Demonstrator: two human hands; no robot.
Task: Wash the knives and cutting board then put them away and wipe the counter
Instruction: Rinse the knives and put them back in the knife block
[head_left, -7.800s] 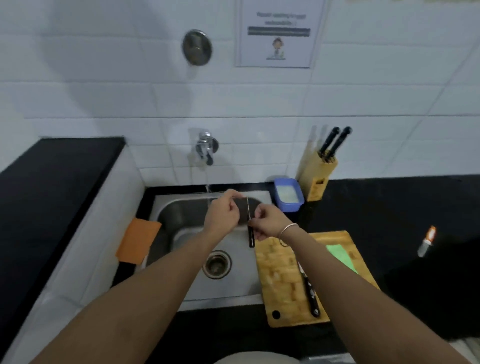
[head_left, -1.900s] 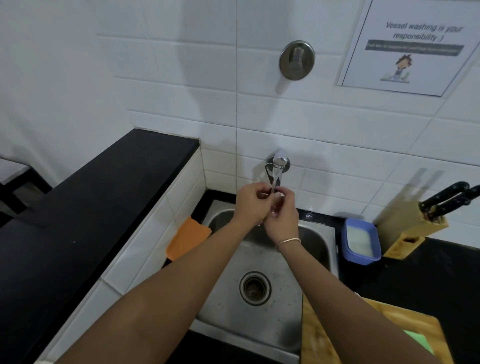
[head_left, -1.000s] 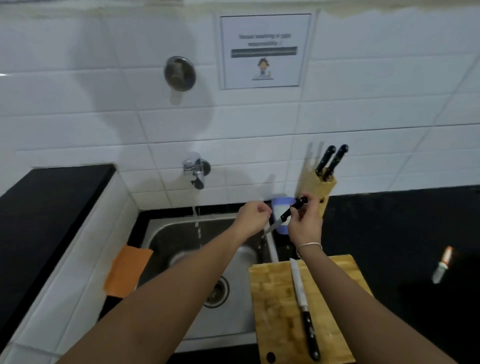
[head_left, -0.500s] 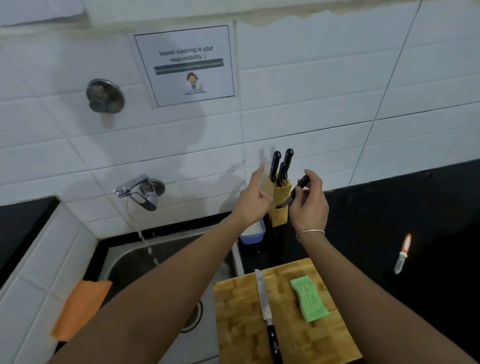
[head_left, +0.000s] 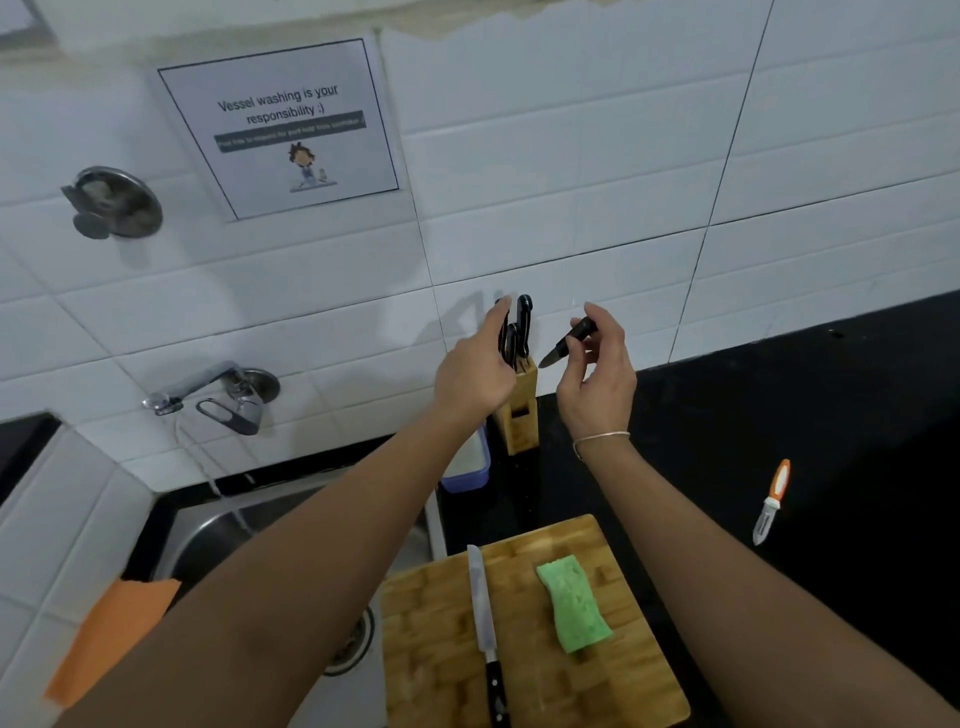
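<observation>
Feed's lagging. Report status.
Right hand pinches small knife, tip toward block. Left hand open by block's handles. Big knife, sponge on board.

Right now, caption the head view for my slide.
Right hand holds small knife beside knife block; left hand at block.

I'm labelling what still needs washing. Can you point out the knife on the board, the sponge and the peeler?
knife (head_left: 482, 597): head view, middle of the blade.
sponge (head_left: 574, 603): head view, centre of its green top.
peeler (head_left: 773, 500): head view, where the orange handle meets the white part.
</observation>
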